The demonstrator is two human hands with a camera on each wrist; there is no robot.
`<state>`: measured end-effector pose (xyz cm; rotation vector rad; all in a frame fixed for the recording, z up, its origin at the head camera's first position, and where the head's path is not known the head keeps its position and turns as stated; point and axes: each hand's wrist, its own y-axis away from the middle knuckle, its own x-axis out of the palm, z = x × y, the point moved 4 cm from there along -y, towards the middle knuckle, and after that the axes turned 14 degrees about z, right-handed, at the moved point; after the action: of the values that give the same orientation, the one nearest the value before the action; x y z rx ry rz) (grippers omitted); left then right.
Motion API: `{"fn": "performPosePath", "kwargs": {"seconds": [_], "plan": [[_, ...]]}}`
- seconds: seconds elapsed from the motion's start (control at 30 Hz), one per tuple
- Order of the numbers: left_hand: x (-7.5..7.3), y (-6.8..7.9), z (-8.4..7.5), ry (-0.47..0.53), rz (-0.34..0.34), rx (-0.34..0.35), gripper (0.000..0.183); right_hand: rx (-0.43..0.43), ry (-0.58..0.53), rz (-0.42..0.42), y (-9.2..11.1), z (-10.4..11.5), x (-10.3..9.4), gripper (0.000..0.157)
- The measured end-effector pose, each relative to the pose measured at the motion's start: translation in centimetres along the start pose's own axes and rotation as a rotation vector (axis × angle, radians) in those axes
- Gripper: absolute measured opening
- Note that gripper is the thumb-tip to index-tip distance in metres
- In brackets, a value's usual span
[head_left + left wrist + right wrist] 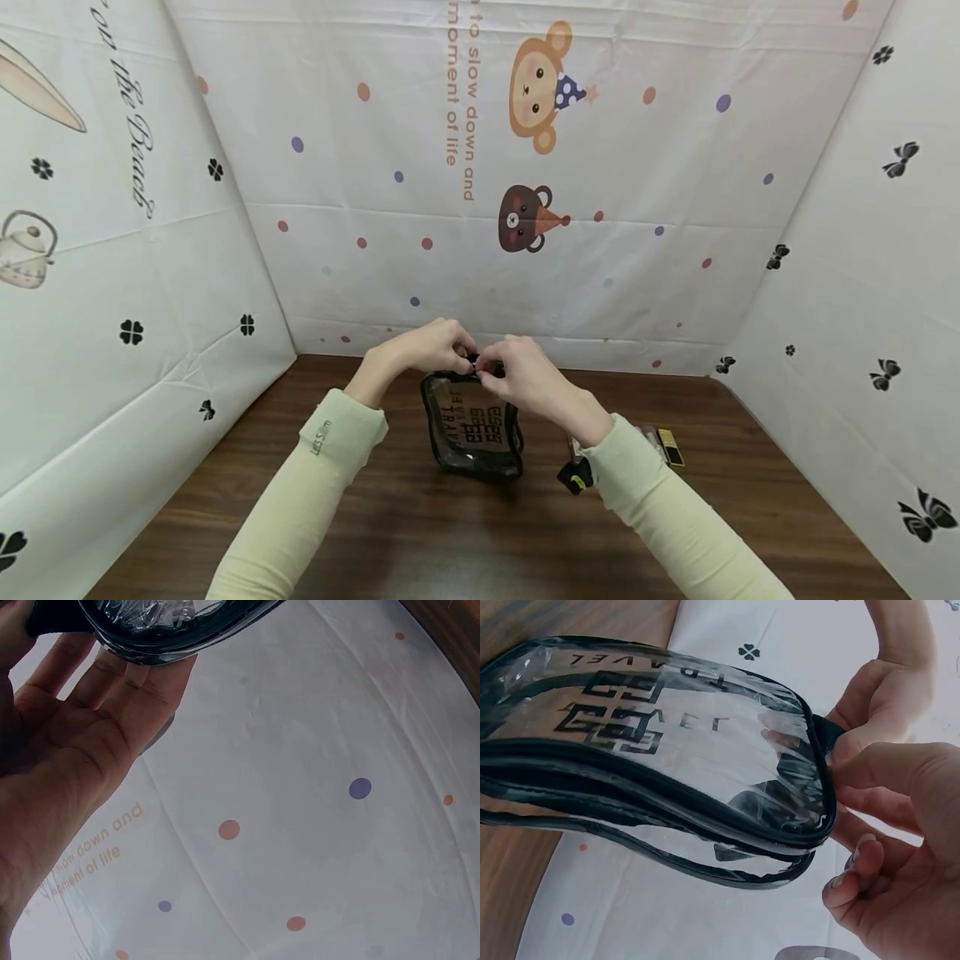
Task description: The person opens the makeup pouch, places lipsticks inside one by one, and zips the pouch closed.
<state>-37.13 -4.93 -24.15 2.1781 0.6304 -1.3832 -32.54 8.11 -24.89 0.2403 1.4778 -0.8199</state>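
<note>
Closest to the wrist camera, my right hand [919, 889] has its thumb and index finger closed, pinching the top edge of the clear pouch [474, 423]. With my left hand [433, 347] I pinch the black tab [826, 733] at this same edge. Beyond my 2 hands, the pouch is upright over the brown table [360, 537]. Near my right sleeve [637, 467] lies a black-and-yellow item [575, 477]; behind hangs a white printed cloth [465, 275].
</note>
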Motion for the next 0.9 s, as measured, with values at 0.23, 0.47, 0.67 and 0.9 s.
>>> {"fn": "performPosePath", "kwargs": {"seconds": [0.23, 0.47, 0.67, 0.9], "plan": [[-0.12, 0.05, -0.06, 0.0, -0.004, 0.001, 0.015, 0.064, -0.022, -0.003, -0.18, 0.24, 0.04, 0.005], [-0.1, 0.01, -0.13, 0.011, -0.005, 0.016, 0.012, 0.184, -0.081, 0.03, -0.53, 0.69, 0.01, 0.009], [-0.2, 0.1, -0.14, -0.002, -0.024, 0.008, 0.011, 0.299, -0.069, 0.035, -0.77, 0.9, -0.09, 0.006], [-0.13, 0.12, -0.02, -0.012, -0.03, -0.004, 0.01, 0.305, -0.115, 0.041, -0.8, 0.53, 0.02, 0.01]]}}
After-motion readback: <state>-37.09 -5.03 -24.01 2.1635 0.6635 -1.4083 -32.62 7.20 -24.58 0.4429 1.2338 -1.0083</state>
